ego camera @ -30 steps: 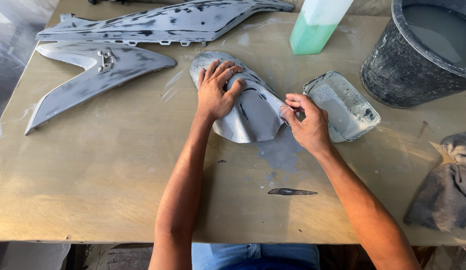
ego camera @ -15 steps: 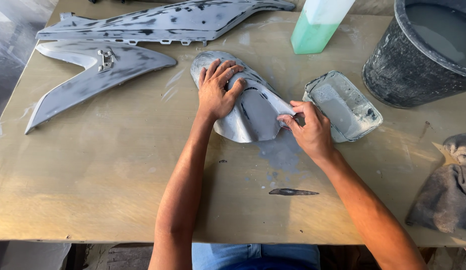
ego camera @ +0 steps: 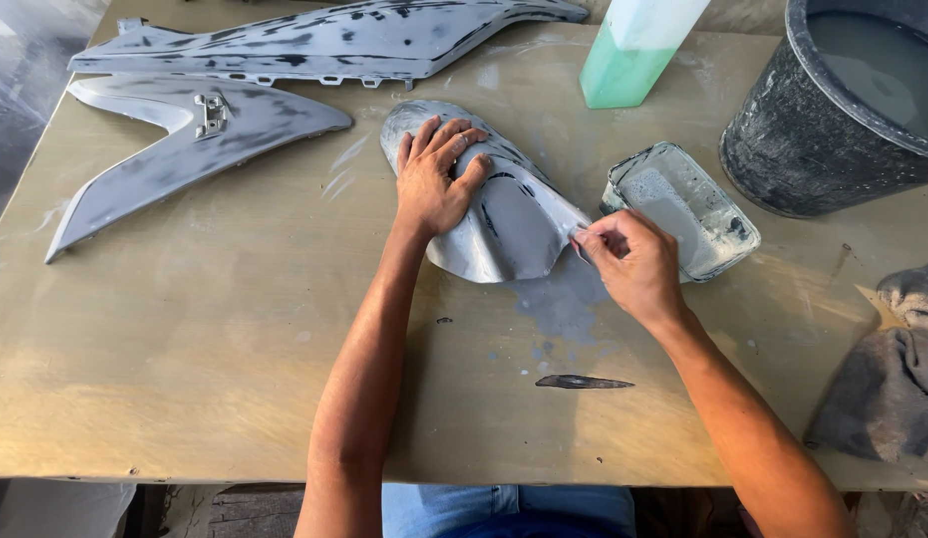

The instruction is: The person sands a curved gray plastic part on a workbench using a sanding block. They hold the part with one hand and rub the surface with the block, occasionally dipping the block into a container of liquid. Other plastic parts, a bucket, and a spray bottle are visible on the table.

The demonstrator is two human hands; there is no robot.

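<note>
Standing right by the tan wooden surface (ego camera: 185, 339) here. The curved grey primer-coated plastic fender panel (ego camera: 504, 214) sits dome-up near the middle. It looks light and thin, probably a bit springy at the lip, and likely slick where it's wet. The left hand (ego camera: 434, 179) lies open and flat on the hump, pinning it; that's the sensible spot to hold. The right hand (ego camera: 633, 264) is pinched shut at the panel's lower right edge, maybe on a small abrasive scrap, can't tell for sure. A clear rectangular plastic tub of cloudy water (ego camera: 683, 209) sits just beside that hand, and the dark round bucket (ego camera: 783, 130) is farther right, so the right side is tight. There's plenty of bare room to the left and front.
</note>
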